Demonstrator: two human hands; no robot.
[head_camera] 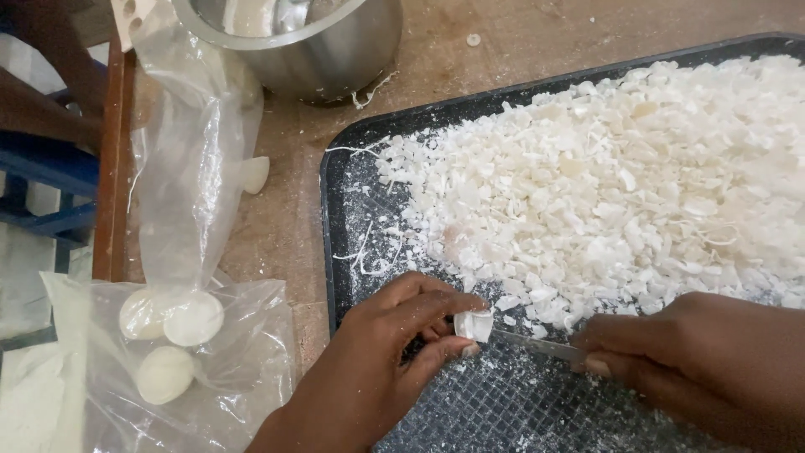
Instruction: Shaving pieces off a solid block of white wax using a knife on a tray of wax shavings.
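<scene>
A small white chunk [474, 325] sits pinched between the thumb and fingertips of the left hand [377, 369], held low over the near edge of the black tray [335, 252] so that whatever comes off it drops straight onto the tray's gridded floor. The left hand is closed on the chunk, steadying it from the 9 o'clock side. From 3 o'clock the right hand [696, 352] is wrapped tight around a knife; only a narrow stretch of the blade [537, 344] shows between the two hands, its tip meeting the chunk, so the piece is braced against the cutting edge.

Just beyond the hands, toward 12 and 1 o'clock, a broad heap of white chips and shavings [620, 184] fills most of the tray, leaving the near strip mostly bare as working room.

At 9 o'clock from the chunk, off the tray, a clear plastic bag [193, 184] lies on the brown surface [285, 226] with several round white lumps [172, 319] inside, within the left hand's reach. At 11 o'clock stands a steel pot [327, 50], touching neither the tray nor the bag as far as can be seen.
</scene>
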